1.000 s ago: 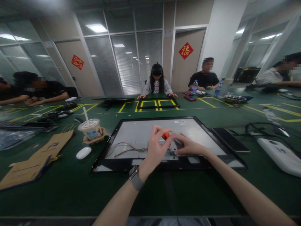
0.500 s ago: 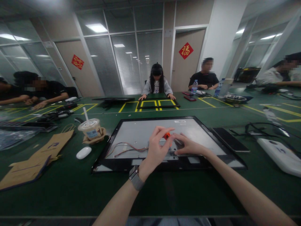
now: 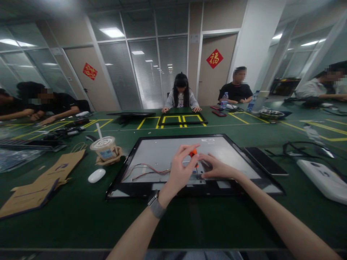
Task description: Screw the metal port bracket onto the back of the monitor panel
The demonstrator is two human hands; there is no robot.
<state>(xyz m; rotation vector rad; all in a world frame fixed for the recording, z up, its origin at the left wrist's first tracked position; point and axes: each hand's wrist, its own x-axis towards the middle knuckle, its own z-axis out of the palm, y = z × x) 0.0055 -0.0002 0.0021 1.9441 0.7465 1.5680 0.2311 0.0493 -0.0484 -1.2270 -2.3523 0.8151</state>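
An orange-handled screwdriver [image 3: 193, 153] stands nearly upright over the back of a flat display panel [image 3: 227, 155]. My left hand [image 3: 181, 164], with a watch on its wrist, is closed round the handle by thumb and fingers. Close by on the right, my right hand [image 3: 217, 167] has its thumb and fingers bent together around the screwdriver's lower end. What those fingertips pinch is hidden and too small to name. Thin coloured wires [image 3: 151, 169] run over the panel to the left of my hands. The panel has a black frame and lies flat on the table.
Left of the panel are a drink cup [image 3: 106, 150], a white oval case [image 3: 96, 176] and a brown paper bag [image 3: 51, 173]. On the right lie a black phone [image 3: 265, 160], a white device [image 3: 322, 178] and cables. A person [image 3: 181, 94] sits opposite with both hands on a black frame.
My left fingers have shifted slightly on the screwdriver, and more of its orange handle shows. My right hand stays in place. The person opposite has drawn their hands in slightly.
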